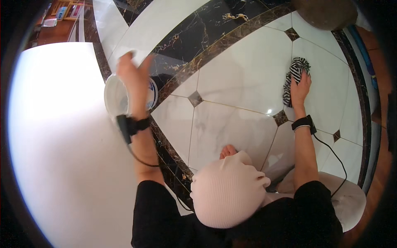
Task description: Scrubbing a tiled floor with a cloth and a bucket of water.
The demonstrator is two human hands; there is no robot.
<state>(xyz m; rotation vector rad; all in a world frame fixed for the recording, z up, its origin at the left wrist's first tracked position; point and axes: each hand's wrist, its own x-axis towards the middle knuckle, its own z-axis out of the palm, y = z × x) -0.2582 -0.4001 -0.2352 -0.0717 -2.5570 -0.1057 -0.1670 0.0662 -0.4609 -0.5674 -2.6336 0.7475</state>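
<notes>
My right hand (300, 90) presses on a crumpled black-and-white striped cloth (298, 69) against the pale marble floor tiles (238, 74). Part of the cloth trails back along the thumb side of the hand. On the left, my left hand (135, 74) is raised in front of a white plastic bucket (112, 96). That hand is blurred by motion, with thumb and fingers apart and nothing visible between them. It hides the middle of the bucket, so what the bucket holds cannot be told. Each wrist carries a black strap with a small device and a cable.
A white panel or wall (62, 130) fills the left side, close to my left arm. Dark marble bands (201, 34) border the tiles. My covered knee (229, 189) and bare toes (228, 151) are below. A blurred brown rounded object (325, 12) stands at the top right.
</notes>
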